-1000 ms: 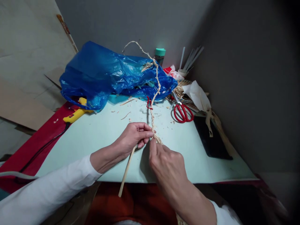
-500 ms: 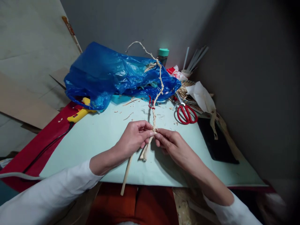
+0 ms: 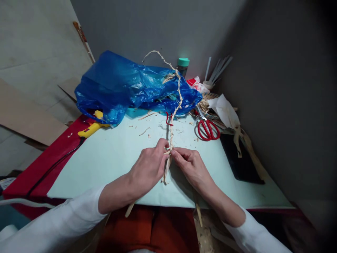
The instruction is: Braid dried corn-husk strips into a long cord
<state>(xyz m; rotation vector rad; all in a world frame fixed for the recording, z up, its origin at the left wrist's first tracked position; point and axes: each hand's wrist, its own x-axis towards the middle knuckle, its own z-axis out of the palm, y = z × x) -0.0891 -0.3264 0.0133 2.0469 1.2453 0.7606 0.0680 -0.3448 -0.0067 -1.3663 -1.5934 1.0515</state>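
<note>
A pale braided cord of dried plant fibre point(image 3: 180, 100) runs from over the blue bag down toward me. At its near end both hands meet. My left hand point(image 3: 151, 163) is closed, pinching a flat fibre strand that crosses to the braid; the tail of a strand point(image 3: 130, 209) shows below this wrist. My right hand point(image 3: 191, 163) pinches the braid's end between thumb and forefinger. Loose strand ends point(image 3: 165, 175) hang between the hands, and another strand point(image 3: 198, 211) dangles below the right wrist. The left fingertips are partly hidden.
A blue plastic bag point(image 3: 110, 84) lies across the back. Red-handled scissors point(image 3: 208, 130) and a black flat object point(image 3: 239, 161) are at right. A yellow glue gun point(image 3: 92, 130) with a black cable rests at left. Behind stand a green-capped jar point(image 3: 183, 63) and white sticks point(image 3: 218, 70).
My left hand has turned and drawn slightly left, pulling a strand sideways from the braid. A strand now hangs below my right wrist. The view has shifted slightly.
</note>
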